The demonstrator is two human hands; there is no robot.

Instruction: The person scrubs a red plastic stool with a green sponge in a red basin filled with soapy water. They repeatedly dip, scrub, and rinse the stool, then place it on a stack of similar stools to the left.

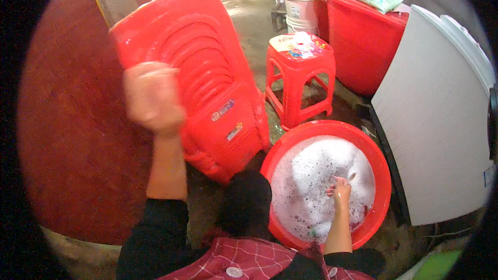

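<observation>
My left hand (153, 97), blurred, is closed at the left edge of a large red plastic piece with curved ribs and stickers (202, 58), which leans in front of me at the left; it looks like a chair or washboard. My right hand (340, 188) is over a round red plastic basin (380, 186), low at the right. White soap suds (327, 163) cover the water in it. A small thin item (352, 177) shows beside the right hand's fingers; whether the hand holds it is unclear.
Behind the basin stands a red plastic stool (299, 66) with a printed packet (299, 44) on its seat. White buckets (301, 9) and a big red tub (362, 42) are farther back. A white panel-like appliance (435, 116) stands at the right, a dark red surface (81, 124) at the left.
</observation>
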